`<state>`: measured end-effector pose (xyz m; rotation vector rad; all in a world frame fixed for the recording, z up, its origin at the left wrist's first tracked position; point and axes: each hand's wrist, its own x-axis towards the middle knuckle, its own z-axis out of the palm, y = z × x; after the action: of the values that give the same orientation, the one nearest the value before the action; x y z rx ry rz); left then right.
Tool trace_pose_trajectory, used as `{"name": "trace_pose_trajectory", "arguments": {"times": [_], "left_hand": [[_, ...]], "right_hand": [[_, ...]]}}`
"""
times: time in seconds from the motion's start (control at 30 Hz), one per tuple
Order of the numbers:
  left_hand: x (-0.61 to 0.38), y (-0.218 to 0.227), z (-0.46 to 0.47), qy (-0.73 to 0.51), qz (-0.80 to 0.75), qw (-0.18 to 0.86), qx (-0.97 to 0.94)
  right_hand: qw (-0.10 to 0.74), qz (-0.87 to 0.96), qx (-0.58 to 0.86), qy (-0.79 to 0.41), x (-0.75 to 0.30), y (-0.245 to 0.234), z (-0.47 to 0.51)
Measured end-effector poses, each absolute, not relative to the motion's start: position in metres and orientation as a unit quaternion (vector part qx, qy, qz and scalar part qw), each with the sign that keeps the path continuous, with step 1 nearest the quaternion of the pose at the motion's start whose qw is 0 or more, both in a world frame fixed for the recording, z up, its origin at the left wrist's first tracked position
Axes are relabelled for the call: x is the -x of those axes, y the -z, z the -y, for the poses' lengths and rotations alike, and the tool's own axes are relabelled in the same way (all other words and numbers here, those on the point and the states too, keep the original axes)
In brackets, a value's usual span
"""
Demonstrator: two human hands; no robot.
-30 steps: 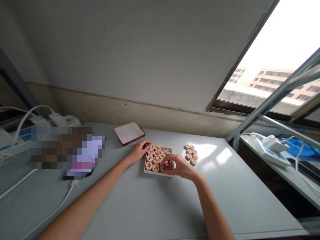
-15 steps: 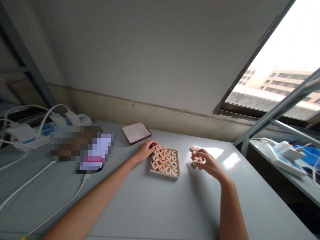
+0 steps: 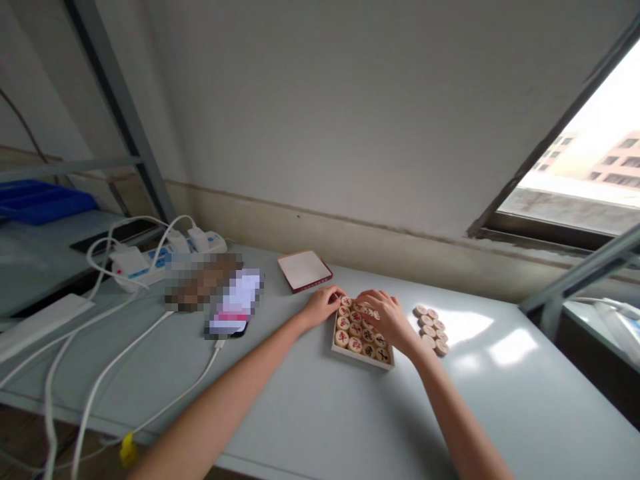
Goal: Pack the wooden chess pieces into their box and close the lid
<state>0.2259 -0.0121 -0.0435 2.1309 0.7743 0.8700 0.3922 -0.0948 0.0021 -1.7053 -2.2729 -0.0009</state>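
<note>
A shallow square wooden tray (image 3: pixel 361 357) sits on the grey table (image 3: pixel 505 407), filled with round wooden xiangqi pieces (image 3: pixel 356 335) bearing red and black characters. My left hand (image 3: pixel 323 307) rests at the tray's upper left corner, fingertips against the pieces there. My right hand (image 3: pixel 384 319) is curved over the tray's upper right part, hiding several pieces; whether it holds one is hidden. To the right of the tray lies a small group of loose wooden pieces (image 3: pixel 430 330), not touching either hand.
A white-topped box lid with a red edge (image 3: pixel 304 270) lies behind the tray. Farther left are a pixelated phone (image 3: pixel 235 303), white cables and a power strip with chargers (image 3: pixel 137 263). A blue tray (image 3: pixel 45 202) sits on a shelf at far left; a window is at right.
My right hand has moved left from the loose pieces to above the tray. The whole view has swung left, so the table items sit farther right in the frame.
</note>
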Motion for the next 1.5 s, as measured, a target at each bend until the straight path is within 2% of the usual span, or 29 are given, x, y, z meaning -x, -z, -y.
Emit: {"name": "trace_pose_trajectory", "arguments": {"times": [0.27, 0.5, 0.67, 0.77, 0.9, 1.07, 1.27, 1.37, 1.5], "left_hand": [[-0.225, 0.040, 0.014, -0.333, -0.304, 0.358, -0.818], [-0.226, 0.037, 0.015, -0.328, -0.307, 0.358, -0.818], [-0.227, 0.039, 0.014, -0.329, -0.303, 0.370, -0.814], [-0.227, 0.039, 0.013, -0.330, -0.300, 0.370, -0.815], [-0.228, 0.038, 0.013, -0.330, -0.302, 0.374, -0.812], [-0.228, 0.037, 0.013, -0.324, -0.307, 0.379, -0.811], [-0.228, 0.039, 0.013, -0.326, -0.300, 0.382, -0.811], [-0.228, 0.039, 0.013, -0.322, -0.306, 0.377, -0.812], [-0.227, 0.036, 0.014, -0.326, -0.308, 0.369, -0.814]], "right_hand": [[0.222, 0.736, 0.640, -0.011, -0.415, -0.002, 0.100], [0.125, 0.636, 0.758, 0.069, -0.466, -0.009, 0.122], [0.220, 0.723, 0.655, -0.002, -0.435, -0.014, 0.119], [0.194, 0.788, 0.582, -0.060, -0.401, -0.010, 0.114], [0.187, 0.779, 0.597, -0.048, -0.384, -0.006, 0.112], [0.214, 0.734, 0.644, -0.025, -0.417, -0.017, 0.119], [0.118, 0.635, 0.763, -0.003, -0.470, -0.020, 0.135], [0.166, 0.662, 0.729, -0.053, -0.465, -0.021, 0.134], [0.230, 0.754, 0.597, -0.151, -0.425, -0.022, 0.125]]}}
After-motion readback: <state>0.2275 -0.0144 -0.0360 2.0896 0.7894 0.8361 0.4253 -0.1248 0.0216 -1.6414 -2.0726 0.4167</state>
